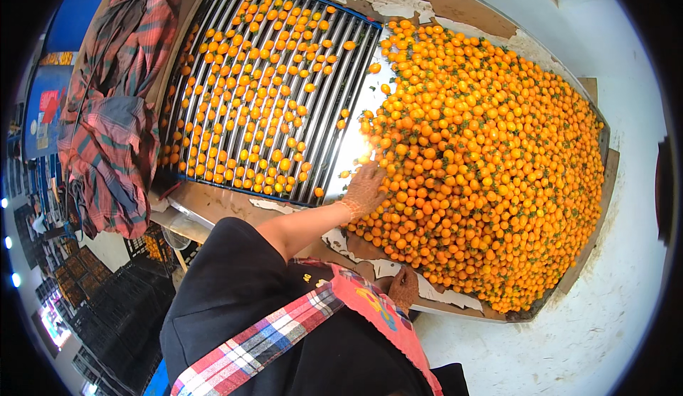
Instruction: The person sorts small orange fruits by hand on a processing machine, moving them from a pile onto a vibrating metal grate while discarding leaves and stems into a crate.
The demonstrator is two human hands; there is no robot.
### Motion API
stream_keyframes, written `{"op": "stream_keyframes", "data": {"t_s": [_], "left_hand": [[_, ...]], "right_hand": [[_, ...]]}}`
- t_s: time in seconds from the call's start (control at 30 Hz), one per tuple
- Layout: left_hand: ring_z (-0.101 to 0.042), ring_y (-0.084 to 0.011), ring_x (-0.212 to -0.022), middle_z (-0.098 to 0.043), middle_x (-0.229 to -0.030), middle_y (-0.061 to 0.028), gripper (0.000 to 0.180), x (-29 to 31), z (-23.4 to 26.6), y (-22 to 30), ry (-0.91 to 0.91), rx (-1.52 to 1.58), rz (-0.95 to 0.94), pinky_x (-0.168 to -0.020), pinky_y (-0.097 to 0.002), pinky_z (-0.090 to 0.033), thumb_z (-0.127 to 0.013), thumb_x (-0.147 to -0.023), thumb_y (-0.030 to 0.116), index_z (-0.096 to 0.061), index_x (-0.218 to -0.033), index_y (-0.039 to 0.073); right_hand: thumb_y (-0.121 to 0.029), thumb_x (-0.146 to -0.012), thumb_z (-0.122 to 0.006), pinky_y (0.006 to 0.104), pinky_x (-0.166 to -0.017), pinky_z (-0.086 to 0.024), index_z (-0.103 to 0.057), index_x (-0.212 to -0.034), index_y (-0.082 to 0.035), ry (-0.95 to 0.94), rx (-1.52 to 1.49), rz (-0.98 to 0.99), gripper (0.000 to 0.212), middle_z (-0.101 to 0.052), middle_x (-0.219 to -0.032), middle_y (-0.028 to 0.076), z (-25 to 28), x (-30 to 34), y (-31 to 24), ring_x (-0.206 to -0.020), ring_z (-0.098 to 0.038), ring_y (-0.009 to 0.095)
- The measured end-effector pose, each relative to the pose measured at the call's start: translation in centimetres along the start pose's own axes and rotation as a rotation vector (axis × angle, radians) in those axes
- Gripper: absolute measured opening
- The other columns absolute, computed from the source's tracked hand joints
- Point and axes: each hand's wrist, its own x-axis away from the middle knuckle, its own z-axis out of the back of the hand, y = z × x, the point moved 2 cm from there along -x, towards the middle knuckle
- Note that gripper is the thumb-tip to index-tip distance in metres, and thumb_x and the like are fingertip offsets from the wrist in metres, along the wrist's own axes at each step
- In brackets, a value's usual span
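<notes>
My left hand [364,189], in a patterned brownish glove, reaches over the near-left edge of a large heap of small round orange fruits [484,154]. Its fingers are stretched out and touch the fruits, with no single one held. Green leaf bits are mixed into the heap. Beside the hand, a bright metal sheet [350,147] lies between the heap and a roller conveyor [334,104], where many loose fruits sit along the bars. Close to my body, my right hand [404,288], gloved the same way, is at the near rim; its fingers are mostly hidden.
Torn white sheeting [455,296] lines the near edge of the sorting table, and its raised far board [455,1] stands beyond. Checked cloth [117,111] hangs over the left side. Black crates [117,318] are stacked at lower left. A pale wall [612,61] rises at right.
</notes>
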Motion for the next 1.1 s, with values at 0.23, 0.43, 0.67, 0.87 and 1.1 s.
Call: {"op": "stream_keyframes", "data": {"t_s": [0.23, 0.43, 0.67, 0.87, 1.1], "left_hand": [[-0.010, -0.0372, -0.141, -0.014, -0.155, -0.0114, 0.067, -11.2, 1.8, 2.7, -0.009, 0.187, 0.105, -0.111, -0.0548, -0.021, -0.045, -0.094, 0.039, -0.017, -0.149, 0.012], [-0.001, -0.0373, -0.143, -0.009, -0.156, -0.0139, 0.074, -21.8, -0.6, -2.3, -0.205, -0.309, 0.099, -0.110, -0.0611, -0.015, -0.044, -0.093, 0.044, -0.009, -0.150, 0.013], [-0.022, -0.0395, -0.134, -0.028, -0.145, -0.0213, 0.074, -24.5, 8.4, -4.6, 0.184, 0.500, 0.461, -0.113, -0.0491, -0.015, -0.049, -0.088, 0.043, -0.018, -0.148, 0.011], [-0.036, -0.0337, -0.125, -0.044, -0.127, -0.0134, 0.054, -15.6, 3.7, -4.4, 0.036, 0.047, 0.258, -0.099, -0.0543, -0.038, -0.052, -0.085, 0.044, -0.043, -0.134, 0.022], [-0.041, -0.0346, -0.124, -0.048, -0.126, -0.0124, 0.042, -6.0, 3.9, -6.5, -0.331, -0.277, 0.118, -0.096, -0.0595, -0.038, -0.052, -0.084, 0.047, -0.064, -0.113, 0.020]], "right_hand": [[-0.014, -0.088, -0.058, 0.0410, -0.070, -0.049, -0.065, -0.091, -0.003, -0.030, -0.008, 0.040, 0.013, -0.065, -0.086, 0.013, 0.4, -0.4, -0.4, -0.079, -0.062, 0.031], [-0.016, -0.088, -0.057, 0.0421, -0.073, -0.049, -0.065, -0.090, -0.003, -0.154, 0.023, -0.020, 0.016, -0.065, -0.088, 0.014, 0.4, -0.9, -1.0, -0.083, -0.061, 0.034], [-0.016, -0.088, -0.055, 0.0428, -0.073, -0.048, -0.065, -0.088, -0.002, -0.181, 0.023, 0.035, 0.016, -0.065, -0.088, 0.015, -0.2, -0.6, 0.5, -0.084, -0.061, 0.035], [-0.015, -0.088, -0.057, 0.0430, -0.070, -0.048, -0.064, -0.087, -0.001, -0.145, -0.005, 0.056, 0.015, -0.065, -0.087, 0.016, 0.5, -0.9, -0.8, -0.082, -0.061, 0.036], [-0.019, -0.089, -0.056, 0.0431, -0.072, -0.048, -0.065, -0.091, -0.003, -0.073, 0.029, 0.076, 0.019, -0.065, -0.088, 0.016, -0.1, -0.2, 0.4, -0.084, -0.061, 0.036]]}}
